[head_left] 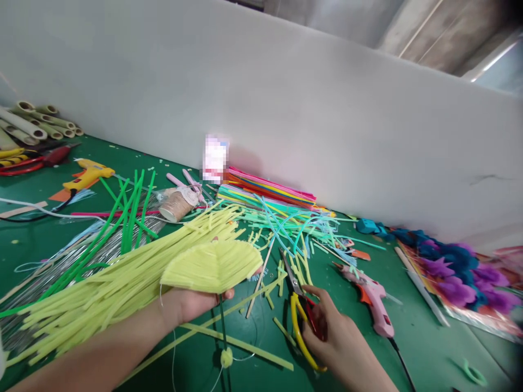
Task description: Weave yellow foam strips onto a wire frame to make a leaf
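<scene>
My left hand (190, 306) is under a pale yellow-green fan-shaped piece made of pipe cleaners (212, 267), gripping it from below; most of the fingers are hidden behind it. A thin dark stem (223, 321) runs down from the piece, past a small yellow-green tuft (226, 357) with fine pale thread hanging around it. At the lower right my right hand (333, 332) is closed around the handles of a pair of scissors (297, 302) with yellow and red grips. The scissor blades point up and away, low over the green table.
Loose yellow-green pipe cleaners (122, 288) cover the left. Behind lie a twine spool (178, 204) and bundles of coloured pipe cleaners (269, 190). A pink glue gun (373, 305) lies right, a yellow one (87, 174) far left. Purple and blue flowers (457, 272) sit by the white partition (327, 109).
</scene>
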Tool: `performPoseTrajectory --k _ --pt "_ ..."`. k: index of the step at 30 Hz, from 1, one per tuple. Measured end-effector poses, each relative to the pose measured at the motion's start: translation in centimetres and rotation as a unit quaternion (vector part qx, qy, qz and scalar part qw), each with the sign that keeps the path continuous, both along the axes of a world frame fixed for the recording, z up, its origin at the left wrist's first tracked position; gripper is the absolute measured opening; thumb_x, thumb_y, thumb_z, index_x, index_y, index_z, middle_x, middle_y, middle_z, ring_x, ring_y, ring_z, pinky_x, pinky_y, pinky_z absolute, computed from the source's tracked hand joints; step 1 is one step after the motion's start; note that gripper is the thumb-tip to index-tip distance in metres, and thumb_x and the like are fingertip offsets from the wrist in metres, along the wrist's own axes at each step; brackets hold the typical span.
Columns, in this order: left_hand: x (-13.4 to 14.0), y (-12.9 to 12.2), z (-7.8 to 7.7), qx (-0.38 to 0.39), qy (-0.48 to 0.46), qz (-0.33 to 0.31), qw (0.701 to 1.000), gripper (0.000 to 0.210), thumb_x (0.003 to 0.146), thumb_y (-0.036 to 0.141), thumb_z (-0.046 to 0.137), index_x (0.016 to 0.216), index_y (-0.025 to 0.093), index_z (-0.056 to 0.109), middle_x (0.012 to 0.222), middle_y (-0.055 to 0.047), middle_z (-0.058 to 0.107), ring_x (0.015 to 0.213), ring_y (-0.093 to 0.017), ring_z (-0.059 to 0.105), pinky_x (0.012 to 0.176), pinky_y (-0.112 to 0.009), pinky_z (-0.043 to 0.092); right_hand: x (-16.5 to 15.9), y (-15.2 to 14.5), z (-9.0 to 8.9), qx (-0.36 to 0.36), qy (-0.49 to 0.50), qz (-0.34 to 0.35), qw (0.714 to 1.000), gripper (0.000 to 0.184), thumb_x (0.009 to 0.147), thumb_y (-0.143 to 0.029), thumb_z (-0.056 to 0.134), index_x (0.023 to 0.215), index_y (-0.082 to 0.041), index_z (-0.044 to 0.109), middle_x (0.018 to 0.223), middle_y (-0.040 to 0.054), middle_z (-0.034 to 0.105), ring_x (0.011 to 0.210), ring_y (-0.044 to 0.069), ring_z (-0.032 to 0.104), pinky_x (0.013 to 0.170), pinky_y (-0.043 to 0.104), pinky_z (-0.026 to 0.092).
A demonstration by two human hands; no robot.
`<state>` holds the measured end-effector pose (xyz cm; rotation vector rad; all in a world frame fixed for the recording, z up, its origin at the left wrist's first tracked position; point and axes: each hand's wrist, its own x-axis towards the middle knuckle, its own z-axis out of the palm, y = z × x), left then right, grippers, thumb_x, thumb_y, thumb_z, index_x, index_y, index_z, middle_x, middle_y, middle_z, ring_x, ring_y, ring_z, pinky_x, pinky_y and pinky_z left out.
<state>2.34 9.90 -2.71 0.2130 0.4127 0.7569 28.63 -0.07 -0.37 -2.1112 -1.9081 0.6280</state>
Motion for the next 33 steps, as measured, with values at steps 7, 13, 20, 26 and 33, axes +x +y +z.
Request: performPoseTrajectory --k 7,13,20,26,33 --pt "0.0 -0.2 0.4 0.006 0.020 0.031 0.999 0.032 0.088 0.038 0.046 0.115 0.025 0.058 0.112 -0.010 0.067 0.085 -0.029 0.066 0.049 -0.031 0.043 -0.6 0.4 -0.1 0.100 0.189 -0.119 0.970 0.060 0.074 -0.045 0.066 0.125 -0.024 0.041 0.063 -0.0057 0.055 0.057 0.017 0.058 0.055 0.026 0.046" --pt "0.0 -0.3 0.5 -0.067 0.106 0.066 0.990 0.029 0.089 0.036 0.045 0.111 0.025 0.060 0.105 -0.008 0.069 0.073 -0.024 0.064 0.053 -0.036 0.049 -1.1 0.3 -2.0 0.113 0.291 -0.066 0.948 0.075 0.073 -0.042 0.069 0.134 -0.025 0.030 0.117 0.0124 0.059 0.107 0.027 0.060 0.085 0.037 0.051" --pt "-0.2 -0.3 -1.2 -0.034 0.072 0.086 0.993 0.025 0.088 0.036 0.048 0.103 0.023 0.062 0.097 -0.009 0.070 0.079 -0.027 0.064 0.050 -0.035 0.048 -1.5 0.0 -2.2 0.197 0.011 0.004 0.980 0.080 0.071 -0.044 0.072 0.138 -0.024 0.033 0.120 0.0123 0.049 0.114 0.032 0.049 0.094 0.048 0.043" --pt "-0.2 -0.4 -0.7 -0.027 0.082 0.108 0.990 0.021 0.087 0.035 0.049 0.098 0.024 0.063 0.093 -0.006 0.070 0.065 -0.023 0.061 0.048 -0.033 0.046 -1.2 0.0 -2.5 0.258 -0.028 0.110 0.959 0.039 0.078 -0.020 0.061 0.116 -0.026 0.054 0.100 0.0069 0.056 0.088 0.022 0.057 0.073 0.032 0.050" --pt "-0.1 -0.2 -0.9 0.023 0.033 0.085 0.996 0.026 0.086 0.038 0.049 0.104 0.026 0.063 0.101 -0.008 0.070 0.066 -0.023 0.060 0.048 -0.034 0.046 -3.0 0.2 -3.0 0.273 -0.060 0.098 0.955 0.047 0.079 -0.020 0.057 0.125 -0.023 0.051 0.100 0.0078 0.059 0.086 0.022 0.060 0.070 0.030 0.052"
